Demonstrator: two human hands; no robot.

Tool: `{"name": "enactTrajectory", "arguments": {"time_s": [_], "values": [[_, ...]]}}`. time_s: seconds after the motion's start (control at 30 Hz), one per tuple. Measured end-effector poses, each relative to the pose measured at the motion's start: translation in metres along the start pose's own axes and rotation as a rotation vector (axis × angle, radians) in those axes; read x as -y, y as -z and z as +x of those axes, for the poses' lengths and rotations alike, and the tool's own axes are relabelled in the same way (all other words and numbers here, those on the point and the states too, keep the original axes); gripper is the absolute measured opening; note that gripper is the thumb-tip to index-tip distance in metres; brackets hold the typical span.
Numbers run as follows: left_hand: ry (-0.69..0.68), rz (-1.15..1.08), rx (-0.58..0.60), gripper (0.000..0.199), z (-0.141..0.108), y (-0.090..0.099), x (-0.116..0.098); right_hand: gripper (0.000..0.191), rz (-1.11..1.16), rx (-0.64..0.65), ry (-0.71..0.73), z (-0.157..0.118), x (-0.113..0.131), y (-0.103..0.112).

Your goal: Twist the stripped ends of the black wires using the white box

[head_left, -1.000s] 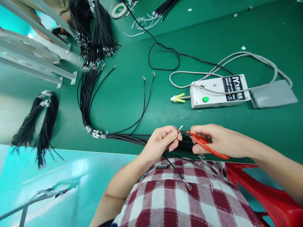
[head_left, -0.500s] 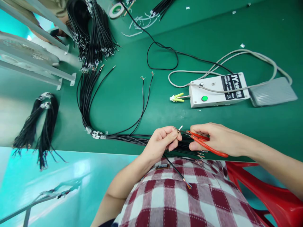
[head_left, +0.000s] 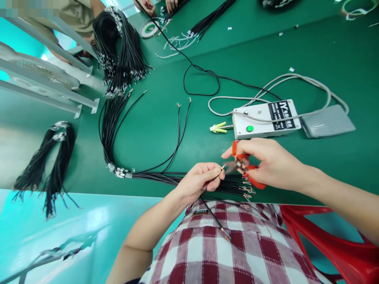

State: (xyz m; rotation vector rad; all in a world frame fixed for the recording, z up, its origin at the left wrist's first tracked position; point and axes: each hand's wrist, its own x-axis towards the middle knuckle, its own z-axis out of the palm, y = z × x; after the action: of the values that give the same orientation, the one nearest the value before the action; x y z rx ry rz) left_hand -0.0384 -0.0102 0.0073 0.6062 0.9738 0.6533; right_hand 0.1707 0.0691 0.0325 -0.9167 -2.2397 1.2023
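Observation:
My left hand (head_left: 204, 178) pinches the end of a black cable, with its light-coloured tip (head_left: 223, 167) poking out past the thumb. In my right hand (head_left: 269, 159) is a pair of red-handled scissors (head_left: 239, 162), handles spread and blades blurred, right beside that tip. Beneath both hands runs a bundle of black cables (head_left: 160, 178) along the table's front edge, several stripped ends showing coloured wires. One cable (head_left: 213, 217) hangs over the checked shirt. Two separate cables with fanned wire ends (head_left: 189, 100) curve up from the bundle.
A white control box (head_left: 266, 118) with a green button and yellow-green clip (head_left: 218, 127) sits behind my right hand, a grey pedal (head_left: 328, 121) beside it. Cable bundles (head_left: 122, 51) lie at the left. A co-worker's hands (head_left: 171, 5) show at the far edge. A red chair (head_left: 331, 240) stands lower right.
The scissors have turned and their handles have opened wide, where before they were nearly closed at the cable tip. The white piece at the tip now looks shorter. The view has shifted slightly.

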Motion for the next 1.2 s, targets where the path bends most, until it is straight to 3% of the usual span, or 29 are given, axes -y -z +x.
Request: {"name": "enactTrajectory", "arguments": {"time_s": [0.1,0.17,0.4,0.67,1.0,1.1,1.2], "values": [[0.037,0.004,0.004,0.044,0.002,0.002,0.002,0.017,-0.326,0.108,0.338,0.009,0.005,0.002],[0.061,0.008,0.01,0.043,0.004,0.003,0.004,0.021,-0.446,0.149,0.468,0.013,0.007,0.003],[0.133,0.058,0.069,0.026,0.009,0.0,0.011,0.014,-0.638,0.416,0.635,0.016,0.017,-0.001],[0.211,0.069,0.113,0.034,0.008,-0.002,0.011,0.017,-0.561,0.59,0.568,0.02,0.02,0.005],[0.227,0.073,0.121,0.037,0.01,0.0,0.015,0.013,-0.469,0.597,0.529,0.016,0.015,-0.001],[0.199,0.097,0.115,0.036,0.006,0.001,0.017,0.019,-0.348,0.636,0.385,0.018,0.017,0.003],[0.158,0.201,0.144,0.041,-0.001,0.001,0.016,0.014,-0.112,0.698,0.112,0.021,0.014,0.004]]}}
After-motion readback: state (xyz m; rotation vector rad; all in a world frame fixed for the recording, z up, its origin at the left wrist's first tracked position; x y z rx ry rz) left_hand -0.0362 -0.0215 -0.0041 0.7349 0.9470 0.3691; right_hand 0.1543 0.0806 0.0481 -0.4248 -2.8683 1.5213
